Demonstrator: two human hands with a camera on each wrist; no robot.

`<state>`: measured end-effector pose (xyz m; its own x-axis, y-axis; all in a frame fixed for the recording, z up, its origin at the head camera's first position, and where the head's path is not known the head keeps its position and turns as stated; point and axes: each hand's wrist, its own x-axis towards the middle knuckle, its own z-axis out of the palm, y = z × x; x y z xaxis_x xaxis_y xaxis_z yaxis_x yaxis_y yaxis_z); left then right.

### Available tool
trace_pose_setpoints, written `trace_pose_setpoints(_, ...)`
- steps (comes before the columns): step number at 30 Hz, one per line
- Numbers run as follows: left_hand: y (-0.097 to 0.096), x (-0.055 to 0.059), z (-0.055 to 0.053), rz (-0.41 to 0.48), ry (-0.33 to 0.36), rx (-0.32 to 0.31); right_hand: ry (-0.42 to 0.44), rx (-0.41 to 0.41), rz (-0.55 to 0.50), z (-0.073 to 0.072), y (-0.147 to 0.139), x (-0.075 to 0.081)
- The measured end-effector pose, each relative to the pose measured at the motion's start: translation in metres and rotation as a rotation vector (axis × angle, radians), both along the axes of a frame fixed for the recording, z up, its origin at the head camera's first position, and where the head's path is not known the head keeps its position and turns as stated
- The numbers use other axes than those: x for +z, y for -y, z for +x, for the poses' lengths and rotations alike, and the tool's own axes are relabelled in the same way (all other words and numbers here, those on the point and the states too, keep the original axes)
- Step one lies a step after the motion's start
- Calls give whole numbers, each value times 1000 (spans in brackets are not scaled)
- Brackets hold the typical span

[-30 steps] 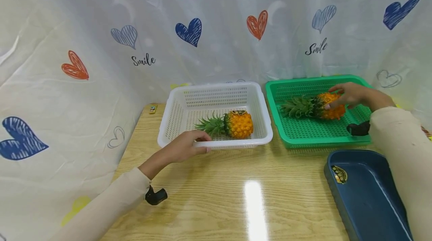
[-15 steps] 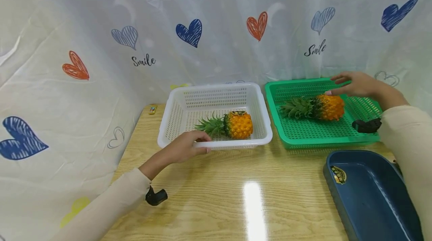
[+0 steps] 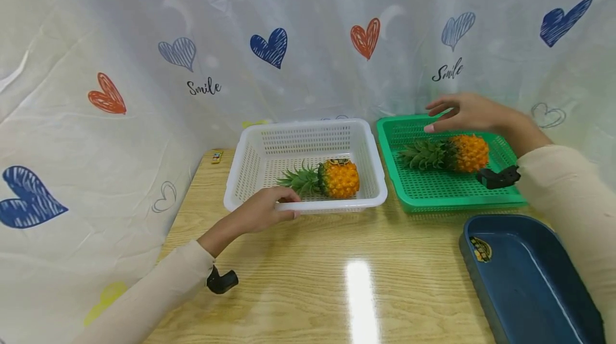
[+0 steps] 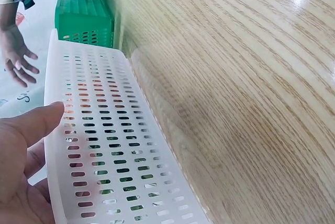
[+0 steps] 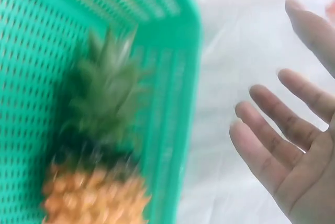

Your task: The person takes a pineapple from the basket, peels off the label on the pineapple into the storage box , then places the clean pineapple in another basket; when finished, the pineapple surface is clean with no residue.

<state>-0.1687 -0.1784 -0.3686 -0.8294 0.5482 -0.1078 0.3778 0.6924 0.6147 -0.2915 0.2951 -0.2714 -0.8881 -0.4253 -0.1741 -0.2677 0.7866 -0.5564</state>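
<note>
My left hand [image 3: 263, 209] grips the near rim of a white plastic basket [image 3: 308, 128], thumb on the outer wall and fingers over the inside. In that basket a small pineapple [image 3: 340, 178] lies on its side, leaves toward the left. A green plastic basket [image 3: 462, 202] stands to its right with a second pineapple [image 3: 469, 153] lying in it. Over the back of the green basket hovers my right hand [image 3: 474, 113], holding nothing. The right wrist view shows its fingers [image 5: 282, 116] spread, apart from the basket and fruit.
A dark blue tray [image 3: 524, 280] with a gold sticker is at the front right, partly behind my right sleeve. A small yellow packet [image 3: 217, 157] lies at the table's back left. A curtain printed with hearts [image 3: 308, 66] hangs close behind the baskets.
My right hand has come up off the pineapple in the green basket and moved left above the basket's back rim. The pineapple stays in the basket; my left hand has kept its grip.
</note>
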Motion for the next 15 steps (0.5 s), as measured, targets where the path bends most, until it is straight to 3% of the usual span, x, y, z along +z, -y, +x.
trace_pose_setpoints(7,0,0,0,4,-2,7,37,99,-35,-1,50,11)
trace_pose_setpoints(15,0,0,-1,-1,-10,6,72,196,-38,-13,97,1)
